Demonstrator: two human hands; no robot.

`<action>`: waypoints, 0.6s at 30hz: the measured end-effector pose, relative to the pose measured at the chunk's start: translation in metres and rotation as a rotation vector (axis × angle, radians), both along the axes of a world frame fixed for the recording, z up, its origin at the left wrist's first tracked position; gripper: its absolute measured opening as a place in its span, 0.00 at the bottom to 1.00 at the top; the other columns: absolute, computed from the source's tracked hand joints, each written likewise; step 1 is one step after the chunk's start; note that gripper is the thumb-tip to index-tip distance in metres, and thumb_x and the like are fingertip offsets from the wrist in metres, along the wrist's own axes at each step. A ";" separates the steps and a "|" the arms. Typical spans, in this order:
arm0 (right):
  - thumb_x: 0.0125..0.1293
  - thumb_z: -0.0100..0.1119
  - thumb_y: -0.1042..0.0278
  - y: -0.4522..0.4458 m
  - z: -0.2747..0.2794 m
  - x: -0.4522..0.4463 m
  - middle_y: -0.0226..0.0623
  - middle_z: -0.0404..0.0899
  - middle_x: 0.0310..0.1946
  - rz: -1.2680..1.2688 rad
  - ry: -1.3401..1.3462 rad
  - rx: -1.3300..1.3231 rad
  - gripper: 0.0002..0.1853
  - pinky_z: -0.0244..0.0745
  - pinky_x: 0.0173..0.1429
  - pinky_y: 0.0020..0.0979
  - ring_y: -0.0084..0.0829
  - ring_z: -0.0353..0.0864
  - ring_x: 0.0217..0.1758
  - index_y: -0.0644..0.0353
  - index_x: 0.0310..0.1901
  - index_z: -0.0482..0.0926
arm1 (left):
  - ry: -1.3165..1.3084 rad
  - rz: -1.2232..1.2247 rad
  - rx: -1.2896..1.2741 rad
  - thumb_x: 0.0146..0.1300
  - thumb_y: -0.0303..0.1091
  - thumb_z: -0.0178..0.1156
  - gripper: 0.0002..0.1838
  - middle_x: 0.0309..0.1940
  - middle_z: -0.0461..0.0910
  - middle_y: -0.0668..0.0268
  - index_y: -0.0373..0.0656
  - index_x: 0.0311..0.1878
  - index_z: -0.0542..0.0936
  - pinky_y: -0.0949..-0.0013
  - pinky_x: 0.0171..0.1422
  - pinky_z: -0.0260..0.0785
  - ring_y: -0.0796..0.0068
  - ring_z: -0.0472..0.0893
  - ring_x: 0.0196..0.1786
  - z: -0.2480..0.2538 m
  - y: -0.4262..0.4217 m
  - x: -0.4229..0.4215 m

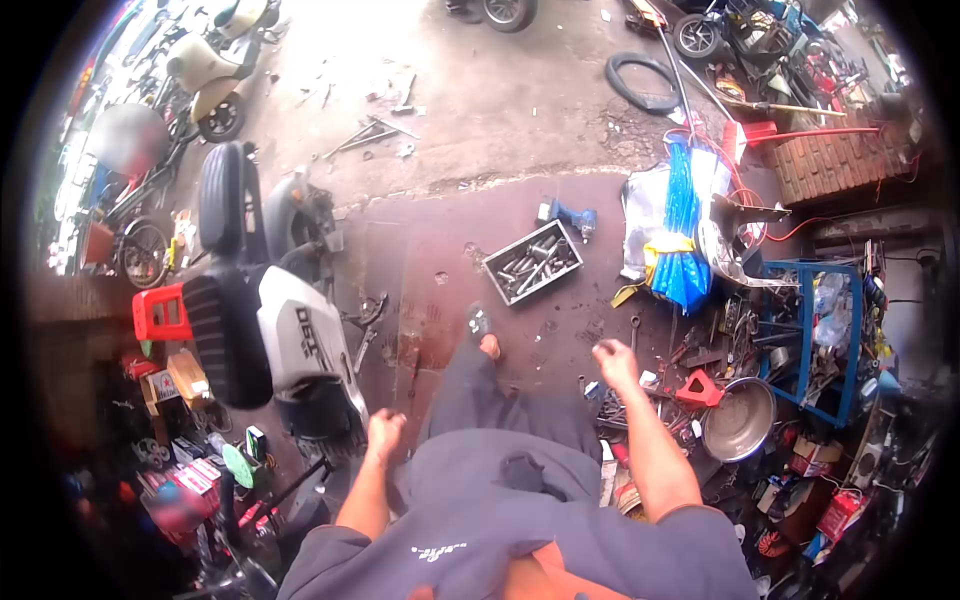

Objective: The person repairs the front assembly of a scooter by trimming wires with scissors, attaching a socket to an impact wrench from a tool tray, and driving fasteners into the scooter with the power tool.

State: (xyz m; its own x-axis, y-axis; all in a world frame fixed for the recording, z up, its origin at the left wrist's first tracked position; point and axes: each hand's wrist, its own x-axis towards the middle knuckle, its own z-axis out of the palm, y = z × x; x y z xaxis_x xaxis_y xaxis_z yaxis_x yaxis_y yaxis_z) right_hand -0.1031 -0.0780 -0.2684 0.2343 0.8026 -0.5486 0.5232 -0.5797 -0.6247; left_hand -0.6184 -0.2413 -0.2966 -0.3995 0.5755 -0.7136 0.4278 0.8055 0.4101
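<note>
My left hand [385, 430] hangs by my left thigh with its fingers curled in, and nothing shows in it. It is nearest to the white and black scooter [300, 330] on the left. My right hand [614, 362] is held out over the floor to the right of my legs, fingers curled together and no object visible in them. Ahead of it on the floor lies a grey tray [516, 296] full of metal sockets and tools. A blue power drill [576, 220] lies just beyond the tray. A wrench [635, 332] rests on the floor near my right hand.
To the right are a metal bowl [739, 420], a red stand [700, 389], a blue metal rack [812, 335] and a blue plastic bundle [683, 235]. Scattered parts crowd both sides. A black tyre [643, 82] and long tools [370, 137] lie farther out.
</note>
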 end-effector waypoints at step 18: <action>0.57 0.66 0.59 0.328 -0.460 0.079 0.51 0.74 0.53 0.760 -0.762 0.081 0.29 0.69 0.61 0.49 0.50 0.72 0.60 0.65 0.57 0.72 | -0.258 -0.348 0.136 0.59 0.30 0.65 0.17 0.43 0.81 0.51 0.37 0.51 0.77 0.57 0.53 0.74 0.51 0.82 0.48 -0.219 0.306 0.265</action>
